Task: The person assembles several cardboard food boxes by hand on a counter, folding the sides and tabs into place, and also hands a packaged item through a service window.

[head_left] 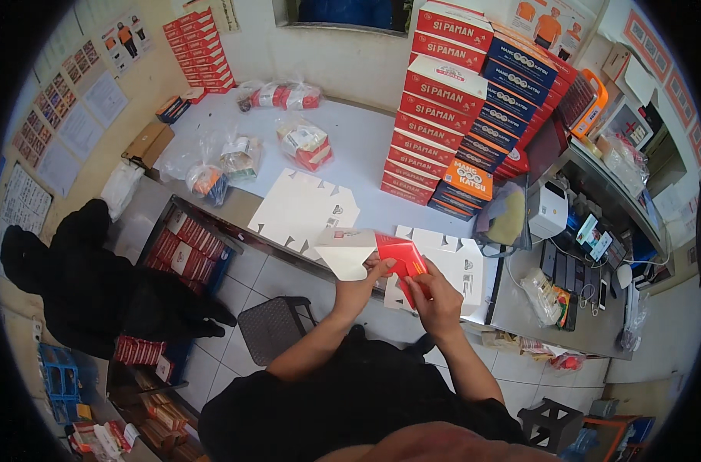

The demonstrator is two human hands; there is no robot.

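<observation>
Both my hands are closed on a partly folded cardboard box (349, 245), red on the outside and white inside. My left hand (363, 291) grips its lower middle, beside the white flap. On the right, my right hand (437, 299) pinches the red panel between thumb and fingers. Below the box, flat white box blanks with notched edges lie on the table: one blank (300, 212) to the left, and more blanks (467, 266) to the right, partly behind my right hand.
Tall stacks of red boxes (435, 115) and blue boxes (520, 81) rise at the table's back right. Bagged packages (304, 142) lie farther back. A dark stool (276, 327) stands on the floor. At the left is a dark shape (112, 285) like a person, beside a box-filled rack (189, 246).
</observation>
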